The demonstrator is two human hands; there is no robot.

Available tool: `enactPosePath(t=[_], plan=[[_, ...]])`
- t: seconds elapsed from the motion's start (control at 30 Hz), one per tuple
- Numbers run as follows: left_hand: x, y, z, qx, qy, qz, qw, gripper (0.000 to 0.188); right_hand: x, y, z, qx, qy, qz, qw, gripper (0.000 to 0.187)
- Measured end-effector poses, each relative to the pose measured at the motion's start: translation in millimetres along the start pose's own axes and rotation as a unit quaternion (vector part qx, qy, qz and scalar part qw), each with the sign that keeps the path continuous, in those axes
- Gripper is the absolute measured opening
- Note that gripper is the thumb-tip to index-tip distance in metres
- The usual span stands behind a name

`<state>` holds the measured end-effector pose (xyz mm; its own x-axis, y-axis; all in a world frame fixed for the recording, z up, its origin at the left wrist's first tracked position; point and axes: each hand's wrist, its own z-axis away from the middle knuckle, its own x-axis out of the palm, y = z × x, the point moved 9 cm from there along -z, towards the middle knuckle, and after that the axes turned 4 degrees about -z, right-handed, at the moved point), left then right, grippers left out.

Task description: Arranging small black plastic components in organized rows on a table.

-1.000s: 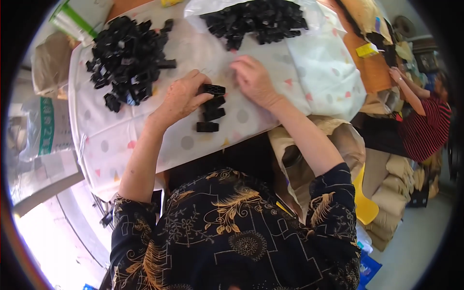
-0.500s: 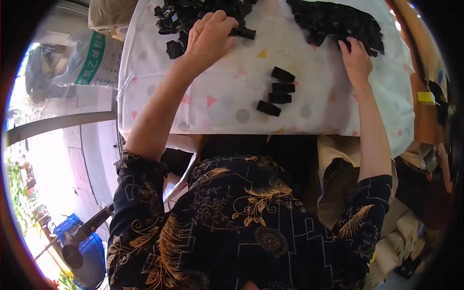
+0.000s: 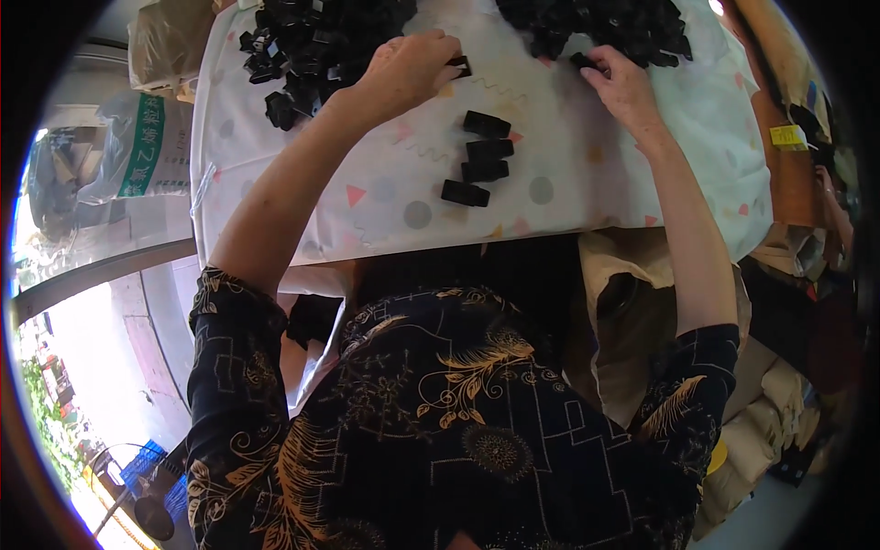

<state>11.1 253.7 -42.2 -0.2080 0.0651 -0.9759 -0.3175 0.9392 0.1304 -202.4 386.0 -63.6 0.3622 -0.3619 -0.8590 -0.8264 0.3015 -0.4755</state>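
Observation:
My left hand (image 3: 414,66) is closed around a black block-like plastic part (image 3: 460,66), whose end sticks out past the fingers. It hovers at the right side of a heap of similar black parts (image 3: 307,64). My right hand (image 3: 625,90) pinches a small black piece (image 3: 581,60) between thumb and fingertips, just in front of a second black pile (image 3: 610,26). Between the hands and nearer to me, several black parts (image 3: 487,148) lie in a short column on the patterned tablecloth (image 3: 367,215). Fingers partly cover both held pieces.
The table's near edge runs across in front of my body. To the left stand a translucent sack with a green band (image 3: 145,147) and a brown bag (image 3: 170,41). A small yellow object (image 3: 788,138) sits beyond the right edge. A blue fan (image 3: 151,472) is at lower left.
My right hand has drawn back from the right pile, a small black piece now showing in its pinch. My left hand still holds its part near the heap. The whole view has shifted slightly.

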Motion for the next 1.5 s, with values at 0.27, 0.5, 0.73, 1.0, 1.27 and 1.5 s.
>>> enactPosePath(t=[0.27, 0.5, 0.73, 1.0, 1.27, 1.5], plan=[[26.6, 36.9, -26.5, -0.028, -0.023, 0.127, 0.991, 0.035, -3.5, -22.6, 41.3, -0.039, -0.014, -0.127, 0.991, 0.029], [35.8, 25.7, -9.6, -0.049, -0.008, 0.129, 0.990, 0.042, -5.9, -29.1, 45.5, -0.119, 0.034, -0.105, 0.987, 0.027], [41.4, 21.1, -5.1, -0.044, 0.008, 0.197, 0.979, 0.040, -2.6, -29.7, 43.4, -0.046, 0.016, -0.158, 0.986, 0.023], [23.3, 34.5, -3.1, -0.049, -0.027, 0.218, 0.974, 0.033, 4.2, -48.3, 40.7, -0.010, 0.045, -0.187, 0.981, 0.023], [21.3, 67.4, -10.7, 0.143, -0.054, 0.133, 0.979, 0.049, -1.4, -13.6, 53.2, 0.155, 0.105, -0.384, 0.904, 0.026], [30.8, 48.7, -5.9, 0.092, -0.013, 0.185, 0.978, 0.030, -5.3, -86.1, 65.2, -0.053, 0.043, -0.233, 0.970, 0.023]])
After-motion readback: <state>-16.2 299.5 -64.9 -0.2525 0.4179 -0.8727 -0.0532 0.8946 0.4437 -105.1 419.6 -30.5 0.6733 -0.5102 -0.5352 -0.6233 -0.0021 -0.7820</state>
